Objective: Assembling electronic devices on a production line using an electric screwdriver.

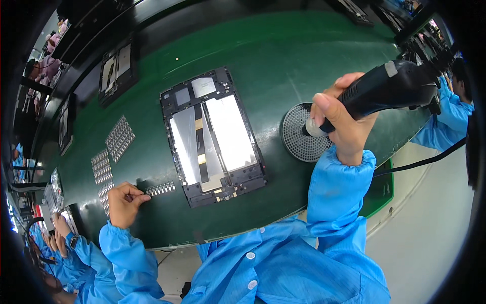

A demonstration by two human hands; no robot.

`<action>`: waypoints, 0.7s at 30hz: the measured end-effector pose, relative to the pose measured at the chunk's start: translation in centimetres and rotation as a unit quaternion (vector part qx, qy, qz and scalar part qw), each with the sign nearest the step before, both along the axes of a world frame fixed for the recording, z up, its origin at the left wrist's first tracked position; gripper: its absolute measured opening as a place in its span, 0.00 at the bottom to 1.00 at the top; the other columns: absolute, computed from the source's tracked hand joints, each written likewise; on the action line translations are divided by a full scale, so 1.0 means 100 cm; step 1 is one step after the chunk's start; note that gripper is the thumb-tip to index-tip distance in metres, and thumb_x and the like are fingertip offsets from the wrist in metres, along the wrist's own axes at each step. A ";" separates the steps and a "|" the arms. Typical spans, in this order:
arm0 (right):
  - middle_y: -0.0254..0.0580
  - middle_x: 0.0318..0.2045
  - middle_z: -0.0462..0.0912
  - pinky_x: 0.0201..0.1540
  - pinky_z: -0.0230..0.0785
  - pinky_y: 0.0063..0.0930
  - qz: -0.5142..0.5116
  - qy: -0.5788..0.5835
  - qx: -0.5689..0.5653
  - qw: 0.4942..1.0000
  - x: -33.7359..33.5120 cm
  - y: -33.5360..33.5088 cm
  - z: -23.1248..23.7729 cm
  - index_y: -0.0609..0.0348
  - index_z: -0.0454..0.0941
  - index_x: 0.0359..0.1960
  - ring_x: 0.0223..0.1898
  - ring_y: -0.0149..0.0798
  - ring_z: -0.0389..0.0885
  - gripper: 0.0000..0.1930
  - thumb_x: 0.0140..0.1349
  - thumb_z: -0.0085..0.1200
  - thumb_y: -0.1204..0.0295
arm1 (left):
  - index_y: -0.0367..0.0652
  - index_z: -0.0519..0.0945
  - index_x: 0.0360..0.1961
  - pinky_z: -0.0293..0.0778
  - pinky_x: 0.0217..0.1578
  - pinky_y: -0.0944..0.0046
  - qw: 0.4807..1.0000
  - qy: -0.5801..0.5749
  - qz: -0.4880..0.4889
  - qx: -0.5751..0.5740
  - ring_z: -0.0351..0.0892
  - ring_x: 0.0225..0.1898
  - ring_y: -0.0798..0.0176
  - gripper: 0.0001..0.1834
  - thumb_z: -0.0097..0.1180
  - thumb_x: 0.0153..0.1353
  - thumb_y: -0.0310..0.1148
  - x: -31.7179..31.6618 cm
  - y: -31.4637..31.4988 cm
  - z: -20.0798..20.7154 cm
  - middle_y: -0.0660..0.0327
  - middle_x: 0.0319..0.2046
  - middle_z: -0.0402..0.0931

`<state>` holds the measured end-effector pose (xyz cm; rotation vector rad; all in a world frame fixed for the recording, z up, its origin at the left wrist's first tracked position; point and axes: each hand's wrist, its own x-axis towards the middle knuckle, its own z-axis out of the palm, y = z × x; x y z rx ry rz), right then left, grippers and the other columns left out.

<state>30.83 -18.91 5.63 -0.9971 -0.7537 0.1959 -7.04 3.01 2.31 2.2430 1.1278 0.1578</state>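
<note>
My right hand point(347, 116) is wrapped round a black electric screwdriver point(382, 88), held tilted with its nose pointing down left. That nose is over a round, perforated screw tray point(298, 134) on the green bench; whether it touches is hard to tell. At the left, my left hand point(127, 202) pinches the end of a short strip of small silvery pieces point(162, 189). Between my hands lies an opened tablet point(212, 137), its battery, ribbon cable and dark frame exposed. The strip's far end is close to the tablet's lower left edge.
Several sheets of small silvery pieces point(120, 138) lie left of the tablet. Other opened tablets point(117, 68) are along the far left. A green bin point(382, 190) sits below the bench edge at right, beside a black cable point(425, 161). Co-workers in blue are on both sides.
</note>
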 end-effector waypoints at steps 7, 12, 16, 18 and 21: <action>0.37 0.17 0.76 0.18 0.63 0.17 0.005 -0.004 -0.009 1.000 0.002 -0.005 -0.001 0.63 0.71 0.37 0.16 0.27 0.73 0.18 0.45 0.64 0.86 | 0.35 0.78 0.21 0.66 0.25 0.68 0.991 -0.073 -0.028 0.107 0.74 0.27 0.65 0.09 0.66 0.38 0.18 0.011 -0.031 0.014 0.58 0.26 0.76; 0.38 0.17 0.76 0.18 0.63 0.17 0.003 0.012 -0.011 1.000 0.000 -0.013 -0.006 0.64 0.70 0.38 0.16 0.27 0.73 0.18 0.45 0.64 0.86 | 0.38 0.77 0.23 0.73 0.38 0.59 0.952 -0.228 -0.118 0.164 0.78 0.38 0.52 0.11 0.66 0.37 0.16 0.070 -0.064 0.009 0.56 0.31 0.78; 0.38 0.17 0.76 0.18 0.63 0.17 -0.002 0.013 -0.016 1.000 0.002 -0.012 -0.007 0.65 0.70 0.38 0.16 0.27 0.73 0.18 0.45 0.63 0.86 | 0.39 0.78 0.25 0.72 0.49 0.53 0.930 -0.256 -0.196 0.179 0.77 0.49 0.49 0.09 0.66 0.41 0.20 0.119 -0.076 0.004 0.53 0.38 0.80; 0.38 0.17 0.76 0.19 0.63 0.16 -0.006 0.019 -0.021 1.000 0.003 -0.014 -0.007 0.65 0.70 0.38 0.16 0.27 0.73 0.19 0.45 0.62 0.87 | 0.39 0.78 0.25 0.71 0.49 0.52 0.931 -0.260 -0.210 0.150 0.77 0.49 0.50 0.09 0.67 0.41 0.21 0.137 -0.084 0.001 0.52 0.38 0.80; 0.38 0.17 0.76 0.19 0.63 0.16 -0.002 0.005 -0.021 1.000 0.006 -0.017 -0.009 0.65 0.70 0.39 0.16 0.27 0.73 0.19 0.45 0.63 0.87 | 0.38 0.78 0.25 0.71 0.50 0.52 0.926 -0.265 -0.236 0.129 0.78 0.48 0.51 0.09 0.67 0.41 0.22 0.150 -0.096 -0.005 0.52 0.38 0.80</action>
